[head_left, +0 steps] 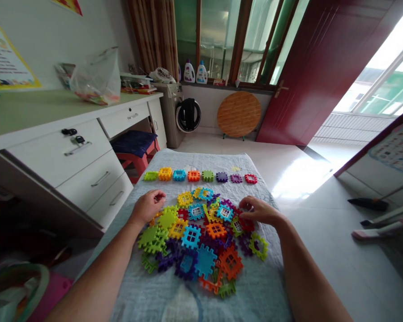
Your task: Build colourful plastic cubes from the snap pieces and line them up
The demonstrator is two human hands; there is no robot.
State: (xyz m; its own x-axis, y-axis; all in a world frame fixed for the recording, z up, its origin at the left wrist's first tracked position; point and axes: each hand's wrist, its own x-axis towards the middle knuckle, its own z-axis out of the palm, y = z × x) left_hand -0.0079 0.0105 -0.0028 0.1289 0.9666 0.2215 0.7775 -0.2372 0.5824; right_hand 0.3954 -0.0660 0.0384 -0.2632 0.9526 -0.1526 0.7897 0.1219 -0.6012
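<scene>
A heap of colourful notched plastic pieces point(205, 261) lies on a cloth-covered table point(255, 290). Behind it runs a row of small stacks sorted by colour, from light green point(151, 175) and yellow point(165, 174) at the left to red point(250, 179) at the right. My left hand point(149, 206) rests at the heap's left edge, fingers curled, and what they hold, if anything, is hidden. At the right edge of the heap, my right hand point(258, 210) has its fingers bent and apart, the fingertips by a dark red piece point(246, 222).
A desk with drawers point(87, 152) stands at the left, with a red stool point(136, 147) beside it. Beyond the table are a washing machine point(174, 114) and a round wooden tabletop point(239, 114). A pink bin point(55, 290) is at the lower left.
</scene>
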